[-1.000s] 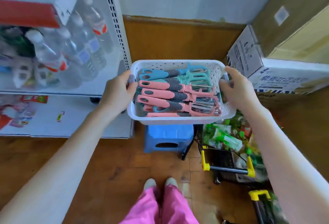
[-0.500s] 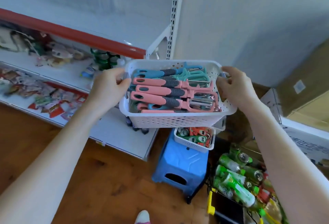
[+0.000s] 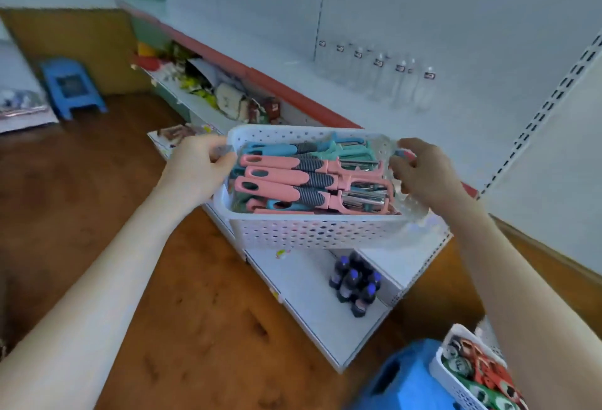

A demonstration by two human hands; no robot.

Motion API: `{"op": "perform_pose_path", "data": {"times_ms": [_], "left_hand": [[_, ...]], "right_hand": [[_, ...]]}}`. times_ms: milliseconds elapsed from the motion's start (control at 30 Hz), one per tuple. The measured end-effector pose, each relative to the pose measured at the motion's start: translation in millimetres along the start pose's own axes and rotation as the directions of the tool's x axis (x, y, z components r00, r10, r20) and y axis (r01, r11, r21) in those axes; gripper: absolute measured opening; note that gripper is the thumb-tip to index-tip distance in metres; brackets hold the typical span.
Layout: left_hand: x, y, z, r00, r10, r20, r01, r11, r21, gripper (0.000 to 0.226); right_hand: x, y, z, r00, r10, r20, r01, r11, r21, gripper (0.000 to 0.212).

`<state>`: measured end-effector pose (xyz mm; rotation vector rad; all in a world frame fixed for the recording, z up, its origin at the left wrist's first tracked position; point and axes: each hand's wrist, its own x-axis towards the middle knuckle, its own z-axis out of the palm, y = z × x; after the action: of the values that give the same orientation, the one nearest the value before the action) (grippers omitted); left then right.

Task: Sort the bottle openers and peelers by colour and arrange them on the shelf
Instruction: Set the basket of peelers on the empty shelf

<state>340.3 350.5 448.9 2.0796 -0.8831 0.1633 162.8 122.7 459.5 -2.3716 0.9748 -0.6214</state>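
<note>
Left arm: your forearm comes in bare from the lower left, stretched forward and up, wrist nearly straight.
Left hand (image 3: 198, 167): fingers curled closed, thumb lying across the top, knuckles toward you.
Right arm: bare too, entering from the lower right edge, angled inward.
Right hand (image 3: 423, 172): level with the left and well apart from it, fingers bent over in a grip, back of the hand facing up.

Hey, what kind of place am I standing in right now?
Probably a small shop or its stockroom. White metal retail shelving with slotted uprights lines the wall, packaged goods sit on a lower shelf, a cluster of dark bottles stands on the bottom one, and both hands hold a basket of peelers.
</note>
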Motion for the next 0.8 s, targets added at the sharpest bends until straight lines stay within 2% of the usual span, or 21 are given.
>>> {"op": "perform_pose_path", "data": {"times_ms": [133, 333, 633, 800], "left_hand": [[50, -65, -49, 0.997, -0.056, -0.049, 0.059, 0.997, 0.055, 0.021], [128, -150, -101, 0.988, -0.103, -0.119, 0.117, 0.987, 0.113, 0.021], [264, -263, -135, 0.959, -0.17, -0.229, 0.204, 0.97, 0.132, 0.023], [352, -310, -147, 0.929, -0.211, -0.304, 0.267, 0.951, 0.155, 0.024]], "right_hand": [[51, -70, 66, 0.996, -0.086, 0.033, 0.086, 0.996, -0.009, 0.034], [133, -157, 150, 0.981, -0.173, 0.088, 0.168, 0.984, 0.056, 0.039], [285, -260, 263, 0.95, -0.295, 0.098, 0.293, 0.955, 0.037, 0.027], [384, -312, 320, 0.926, -0.352, 0.136, 0.338, 0.934, 0.12, 0.037]]}}
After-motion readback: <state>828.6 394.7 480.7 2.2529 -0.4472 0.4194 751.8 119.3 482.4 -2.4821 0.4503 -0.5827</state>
